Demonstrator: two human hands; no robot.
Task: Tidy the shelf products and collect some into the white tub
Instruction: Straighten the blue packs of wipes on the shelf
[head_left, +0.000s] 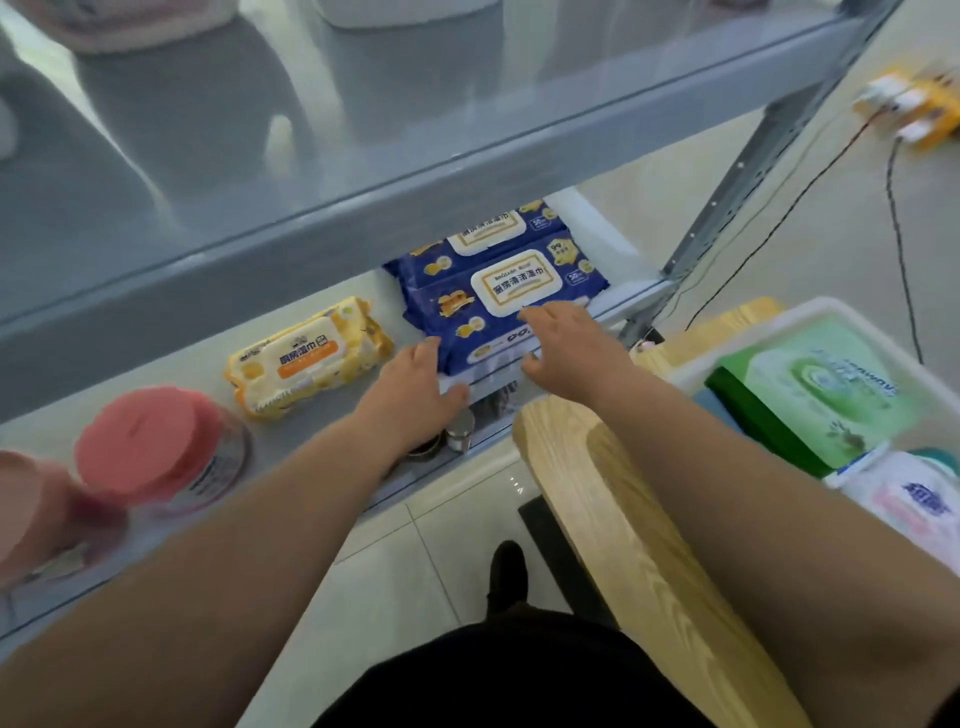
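Note:
A blue pack of wet wipes (467, 306) lies at the right end of the lower grey shelf (208, 358), with a second blue pack (498, 234) behind it. My left hand (421, 384) grips the front pack's near left corner. My right hand (566, 343) rests on its near right edge, fingers spread over the top. A yellow wipes pack (306, 358) lies to the left of them. The white tub (810, 322) stands at the right on a wooden table and holds a green pack (815, 395) and a white and pink pack (914, 499).
Two jars with pink lids (150, 447) stand at the shelf's left front. An upper shelf board (363, 171) hangs close above the packs. The wooden table edge (623, 519) runs beside my right arm. Cables and a yellow power strip (914, 104) lie on the floor.

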